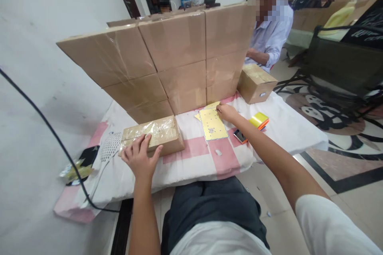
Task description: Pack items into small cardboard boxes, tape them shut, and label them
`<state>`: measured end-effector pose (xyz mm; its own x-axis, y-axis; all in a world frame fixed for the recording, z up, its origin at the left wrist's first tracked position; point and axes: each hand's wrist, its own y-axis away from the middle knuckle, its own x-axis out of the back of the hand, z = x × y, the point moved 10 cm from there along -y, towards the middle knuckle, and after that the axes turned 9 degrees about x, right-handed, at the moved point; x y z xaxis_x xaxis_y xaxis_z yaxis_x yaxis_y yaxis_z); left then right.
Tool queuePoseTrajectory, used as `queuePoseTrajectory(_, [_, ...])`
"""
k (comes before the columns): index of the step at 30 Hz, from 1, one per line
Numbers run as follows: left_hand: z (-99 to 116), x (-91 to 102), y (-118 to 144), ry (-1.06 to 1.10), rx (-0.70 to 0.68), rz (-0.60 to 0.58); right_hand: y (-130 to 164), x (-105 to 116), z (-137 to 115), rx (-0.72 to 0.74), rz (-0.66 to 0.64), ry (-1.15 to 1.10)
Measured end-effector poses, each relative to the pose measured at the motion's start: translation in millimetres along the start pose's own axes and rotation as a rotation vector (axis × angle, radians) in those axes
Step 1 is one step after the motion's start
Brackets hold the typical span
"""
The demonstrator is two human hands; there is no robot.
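Note:
My left hand (141, 157) rests with spread fingers on a taped cardboard box (158, 130) lying on the table. The thumb reaches over the box's near edge. My right hand (226, 112) has its fingers pinched together at the upper right edge of a yellow sheet (213, 124) with small dark spots. Whatever is between those fingertips is too small to make out. Another yellow piece (211, 105) shows partly from under the sheet. Beside my right forearm lie a yellow and orange bundle (259, 120) and a dark, orange-edged item (240, 136).
Stacked cardboard boxes (181, 42) form a wall along the table's far side. A single box (257, 83) stands at the right, near a seated person (271, 34). A black cable (49, 125) hangs at the left. A small whitish scrap (218, 152) lies on the pink-checked cloth (194, 147).

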<state>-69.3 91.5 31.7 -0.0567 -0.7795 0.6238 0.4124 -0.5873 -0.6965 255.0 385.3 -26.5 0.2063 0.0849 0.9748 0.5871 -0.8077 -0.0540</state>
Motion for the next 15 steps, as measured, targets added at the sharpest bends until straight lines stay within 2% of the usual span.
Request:
queuePoseTrajectory(2, [-1.1, -1.9, -1.1, -0.007, -0.005, -0.002, 1.8, 3.0, -6.0, -0.002, 0.060, -0.132])
queuePoseTrajectory(3, [-1.4, -2.6, -1.3, -0.013, -0.007, -0.003, 3.0, 3.5, -11.8, 0.001, 0.095, -0.271])
queuePoseTrajectory(6, [-0.7, -1.5, -1.3, -0.024, -0.020, 0.010, 6.9, -2.7, -42.5, 0.024, 0.174, -0.889])
queuePoseTrajectory(8, [0.9, 0.4, -1.1, -0.025, -0.033, 0.025, 8.8, -14.0, -71.9, 0.045, 0.157, -1.206])
queuePoseTrajectory(11, [0.3, 0.0, -1.3, -0.026, -0.034, 0.024, 9.8, -34.7, -112.1, 0.056, 0.085, -1.403])
queuePoseTrajectory(15, [-5.8, -4.3, -1.2, -0.033, -0.008, -0.003, 10.7, -49.5, -139.8, 0.118, 0.065, -1.435])
